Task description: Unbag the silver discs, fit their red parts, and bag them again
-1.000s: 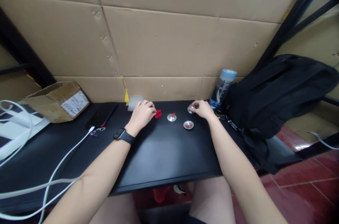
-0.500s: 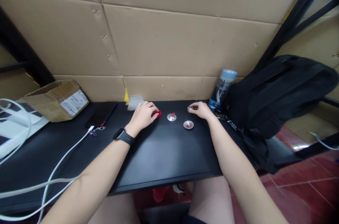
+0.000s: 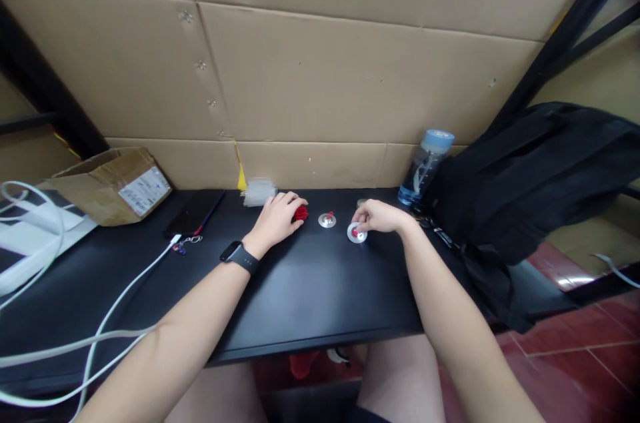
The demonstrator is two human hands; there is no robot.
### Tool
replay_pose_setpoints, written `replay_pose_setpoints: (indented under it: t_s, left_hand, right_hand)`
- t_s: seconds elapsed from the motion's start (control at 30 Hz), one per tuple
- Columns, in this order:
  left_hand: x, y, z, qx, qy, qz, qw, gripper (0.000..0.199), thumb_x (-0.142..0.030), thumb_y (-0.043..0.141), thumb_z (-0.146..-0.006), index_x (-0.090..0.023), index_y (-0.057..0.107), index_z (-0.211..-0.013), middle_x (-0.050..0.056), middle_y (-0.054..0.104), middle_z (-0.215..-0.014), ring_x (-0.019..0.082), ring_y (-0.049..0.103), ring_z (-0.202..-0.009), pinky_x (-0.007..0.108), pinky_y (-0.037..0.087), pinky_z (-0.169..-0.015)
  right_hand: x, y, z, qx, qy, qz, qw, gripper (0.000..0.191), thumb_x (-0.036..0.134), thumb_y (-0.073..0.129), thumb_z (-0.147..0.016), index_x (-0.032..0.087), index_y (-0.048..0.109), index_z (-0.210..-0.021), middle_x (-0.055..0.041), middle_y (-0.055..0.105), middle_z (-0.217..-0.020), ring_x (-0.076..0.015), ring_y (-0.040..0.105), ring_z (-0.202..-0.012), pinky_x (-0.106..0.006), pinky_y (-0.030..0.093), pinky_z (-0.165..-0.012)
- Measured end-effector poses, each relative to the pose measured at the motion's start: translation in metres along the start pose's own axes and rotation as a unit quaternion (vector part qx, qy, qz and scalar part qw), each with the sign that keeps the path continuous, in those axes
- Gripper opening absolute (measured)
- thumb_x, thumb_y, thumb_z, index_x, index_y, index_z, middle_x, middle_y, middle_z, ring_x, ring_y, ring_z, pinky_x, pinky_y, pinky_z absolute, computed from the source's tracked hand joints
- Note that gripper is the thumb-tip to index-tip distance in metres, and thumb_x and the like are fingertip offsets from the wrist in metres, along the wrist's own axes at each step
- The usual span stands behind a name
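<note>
Across the black tabletop (image 3: 310, 289), mid-frame, the right hand (image 3: 381, 216) pinches a small metal disc (image 3: 351, 236) at its lower left; the left hand (image 3: 277, 219) curls over red cord (image 3: 301, 213), grip unclear.

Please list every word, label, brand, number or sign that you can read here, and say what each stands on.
No text can be read in this view.
Label on the box: printed lines, too small and blurred to read.
Bottle: faint marks, too blurred to read.
Watch: no legible text on its screen.
</note>
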State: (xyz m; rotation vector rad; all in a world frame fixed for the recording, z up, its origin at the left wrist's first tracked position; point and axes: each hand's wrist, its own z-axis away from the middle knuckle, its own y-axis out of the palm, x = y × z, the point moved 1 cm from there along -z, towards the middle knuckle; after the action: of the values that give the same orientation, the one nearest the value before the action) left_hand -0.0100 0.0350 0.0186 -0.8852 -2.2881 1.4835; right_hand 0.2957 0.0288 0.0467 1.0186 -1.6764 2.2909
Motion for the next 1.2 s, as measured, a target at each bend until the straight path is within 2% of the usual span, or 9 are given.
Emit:
replay_pose_setpoints:
  t_s: [0.13,0.23,0.4,0.53,0.63,0.77,0.9,1.03,1.2]
  left_hand:
    - [-0.02,-0.008,-0.002,-0.018,0.019,0.051,0.998,0.028,-0.028,0.067,-0.09,-0.025,0.064,-0.118,0.006,0.065,-0.119,0.028,0.056,-0.11,0.041,0.04,-0.092]
    - [-0.038,-0.014,-0.002,-0.052,0.033,0.077,0.995,0.019,-0.032,0.064,-0.094,-0.025,0.067,-0.112,0.005,0.067,-0.114,0.025,0.058,-0.106,0.04,0.041,-0.09]
    - [-0.05,-0.016,-0.001,-0.099,0.034,0.067,0.992,0.011,-0.032,0.068,-0.094,-0.025,0.07,-0.102,0.003,0.07,-0.11,0.024,0.058,-0.108,0.04,0.037,-0.085]
    - [-0.048,-0.018,-0.001,-0.116,0.017,0.069,0.991,0.011,-0.032,0.068,-0.094,-0.023,0.071,-0.089,0.003,0.073,-0.101,0.024,0.059,-0.103,0.041,0.034,-0.084]
    - [-0.048,-0.021,-0.001,-0.135,-0.002,0.087,0.987,0.012,-0.033,0.068,-0.092,-0.024,0.072,-0.088,0.002,0.073,-0.099,0.023,0.06,-0.101,0.041,0.034,-0.085]
    - [-0.051,-0.022,-0.001,-0.155,-0.011,0.101,0.983,0.007,-0.028,0.068,-0.091,-0.024,0.073,-0.092,0.002,0.072,-0.101,0.022,0.061,-0.101,0.04,0.034,-0.084]
    - [-0.052,-0.023,-0.002,-0.143,-0.01,0.099,0.985,0.005,-0.028,0.069,-0.087,-0.023,0.07,-0.088,0.002,0.073,-0.101,0.022,0.062,-0.098,0.039,0.033,-0.083]
    - [-0.047,-0.023,-0.003,-0.114,0.014,0.092,0.989,0.004,-0.025,0.066,-0.088,-0.022,0.067,-0.087,0.0,0.073,-0.094,0.021,0.062,-0.094,0.037,0.034,-0.082]
    - [-0.026,-0.02,-0.005,-0.096,0.016,0.087,0.991,0.007,-0.025,0.062,-0.09,-0.022,0.068,-0.091,0.001,0.071,-0.089,0.021,0.061,-0.088,0.035,0.038,-0.081]
  right_hand:
    - [0.007,0.005,-0.008,-0.162,-0.014,-0.042,0.986,0.011,0.028,0.073,-0.078,0.017,0.073,-0.075,-0.004,0.074,-0.07,-0.0179,0.068,-0.068,-0.027,0.048,-0.063]
    - [0.022,0.023,-0.019,-0.212,-0.049,-0.152,0.964,0.019,0.036,0.074,-0.08,0.018,0.067,-0.077,-0.0037,0.073,-0.073,-0.0164,0.067,-0.066,-0.026,0.05,-0.061]
    - [0.051,0.051,-0.024,-0.166,-0.09,-0.4,0.897,0.039,0.052,0.077,-0.079,0.019,0.056,-0.081,-0.0033,0.072,-0.081,-0.0171,0.071,-0.07,-0.029,0.059,-0.059]
    - [0.062,0.055,-0.017,-0.094,-0.106,-0.461,0.876,0.039,0.048,0.083,-0.075,0.019,0.061,-0.087,-0.004,0.074,-0.092,-0.0168,0.073,-0.078,-0.032,0.062,-0.072]
    - [0.062,0.053,-0.014,-0.086,-0.132,-0.479,0.864,0.036,0.044,0.086,-0.074,0.019,0.065,-0.09,-0.006,0.073,-0.11,-0.0162,0.072,-0.087,-0.032,0.061,-0.079]
    - [0.061,0.051,-0.014,-0.098,-0.155,-0.469,0.864,0.034,0.037,0.088,-0.071,0.019,0.066,-0.089,-0.0083,0.069,-0.123,-0.019,0.071,-0.096,-0.035,0.06,-0.083]
    - [0.06,0.048,-0.015,-0.096,-0.169,-0.442,0.876,0.051,0.028,0.093,-0.062,0.022,0.066,-0.104,-0.0068,0.071,-0.115,-0.0199,0.07,-0.099,-0.037,0.058,-0.09]
    - [0.055,0.046,-0.017,-0.118,-0.175,-0.411,0.887,0.067,0.023,0.094,-0.056,0.025,0.063,-0.115,-0.0071,0.069,-0.118,-0.0194,0.069,-0.097,-0.033,0.059,-0.081]
    - [0.043,0.043,-0.023,-0.155,-0.176,-0.313,0.92,0.06,0.025,0.091,-0.06,0.022,0.066,-0.116,-0.0087,0.068,-0.119,-0.0206,0.068,-0.097,-0.031,0.058,-0.075]
